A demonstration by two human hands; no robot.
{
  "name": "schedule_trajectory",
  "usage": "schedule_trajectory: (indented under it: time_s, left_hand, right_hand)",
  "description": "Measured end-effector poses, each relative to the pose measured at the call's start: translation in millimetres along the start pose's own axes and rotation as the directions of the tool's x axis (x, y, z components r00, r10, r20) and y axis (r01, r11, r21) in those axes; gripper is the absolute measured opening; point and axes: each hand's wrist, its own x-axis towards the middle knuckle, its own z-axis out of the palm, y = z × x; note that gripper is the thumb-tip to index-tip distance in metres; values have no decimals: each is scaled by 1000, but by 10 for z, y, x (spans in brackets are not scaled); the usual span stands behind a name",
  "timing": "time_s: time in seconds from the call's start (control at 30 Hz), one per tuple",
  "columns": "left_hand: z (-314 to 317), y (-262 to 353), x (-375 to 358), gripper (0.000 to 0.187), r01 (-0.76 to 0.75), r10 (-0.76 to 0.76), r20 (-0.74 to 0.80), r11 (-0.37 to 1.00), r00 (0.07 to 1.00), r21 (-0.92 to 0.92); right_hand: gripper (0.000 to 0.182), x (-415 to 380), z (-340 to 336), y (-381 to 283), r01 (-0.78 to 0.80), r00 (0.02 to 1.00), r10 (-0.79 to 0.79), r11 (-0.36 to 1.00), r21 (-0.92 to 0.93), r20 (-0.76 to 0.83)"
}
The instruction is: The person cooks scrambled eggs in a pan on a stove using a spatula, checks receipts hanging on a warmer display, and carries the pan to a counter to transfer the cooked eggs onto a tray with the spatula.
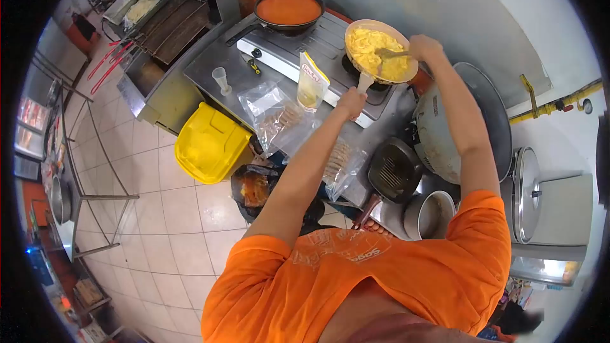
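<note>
My left hand [351, 103] is closed around the pale handle of a cream-coloured frying pan [403, 78] on the right burner of the stove. Yellow scrambled eggs [365, 46] spread across the pan, which looks slightly tilted. At its right rim, my right hand [426, 49] grips a spatula [395, 54], whose tip lies in the eggs. Nearest to my left hand stands a pouch [311, 84] with a yellow edge. Clear plastic bags [265, 103] with brownish contents lie along the counter's front edge, below my left forearm.
A black pan of orange sauce [289, 9] occupies the left burner. A small clear cup [221, 80] stands left on the counter. Nearer me are a square grill pan [394, 170] and a metal pot [429, 214]. A yellow-lidded bin [211, 143] stands beside the counter; large pans [486, 111] lean at right.
</note>
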Motion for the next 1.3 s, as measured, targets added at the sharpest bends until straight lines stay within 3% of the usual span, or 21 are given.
schedule_trajectory:
  time_s: [0.07, 0.13, 0.17, 0.23, 0.3, 0.4, 0.53, 0.63, 0.67, 0.77, 0.93, 1.07, 1.13, 1.17, 1.23, 1.3]
  left_hand:
    - [12, -25, 9, 42, -60, 61, -52, 998, 997, 35]
    - [-1, 61, -98, 42, -31, 29, -29, 997, 999, -75]
    - [-4, 77, -118, 42, -29, 27, -23, 997, 999, -75]
    - [-38, 133, -138, 41, 5, -6, -12, 997, 1000, -80]
    - [-67, 179, -167, 41, 5, -6, -13, 997, 1000, -73]
    - [-23, 71, -102, 41, -29, 28, -38, 999, 999, -35]
    - [-18, 130, -133, 42, -32, 29, -51, 998, 998, -58]
    - [35, 142, -138, 42, -57, 55, -78, 998, 995, -25]
    - [11, 203, -202, 42, -58, 55, -73, 998, 996, -36]
    - [-1, 216, -204, 42, -49, 48, -81, 999, 996, -12]
    - [-94, 377, -298, 40, 52, -47, -56, 994, 997, 99]
    - [-145, 300, -248, 39, -17, 21, -41, 994, 999, 105]
    - [-158, 300, -241, 39, -39, 43, -31, 993, 999, 112]
    - [-192, 333, -239, 39, -42, 46, -33, 992, 998, 118]
    - [-226, 382, -265, 38, 9, -11, 30, 997, 999, 82]
    - [-237, 365, -239, 38, 9, -11, 40, 998, 999, 60]
  right_hand:
    - [25, -164, -489, 30, 37, 996, -32, 998, -57, 83]
    - [26, -570, -912, -166, 24, 933, 44, 983, -183, 358]
    - [26, -577, -837, -181, 22, 931, 46, 983, -181, 363]
    - [27, -527, -560, -226, 74, 990, -37, 960, -269, 140]
    - [26, -337, -230, -253, 72, 991, -39, 962, -262, 129]
    - [26, -130, -28, -81, 17, 999, -23, 988, -156, -37]
    - [27, -255, -333, 87, -60, 997, 66, 988, -145, 32]
    - [25, -474, -546, 17, -9, 991, 38, 975, -222, 125]
    - [23, -387, -343, 43, -26, 1000, 27, 981, -195, 5]
    - [24, -94, 76, 92, -103, 986, 89, 990, -96, -140]
    - [24, 215, 175, 109, -155, 979, 165, 984, 87, -117]
    - [22, 617, 333, 210, -155, 966, 174, 982, 110, -191]
    - [22, 703, 322, 249, -42, 953, 37, 999, -8, -299]
    - [22, 734, 281, 255, -44, 952, 41, 999, -3, -304]
    - [21, 711, 243, 255, 137, 954, -150, 988, -69, -261]
    - [21, 412, 45, 74, 202, 944, -210, 978, -56, -255]
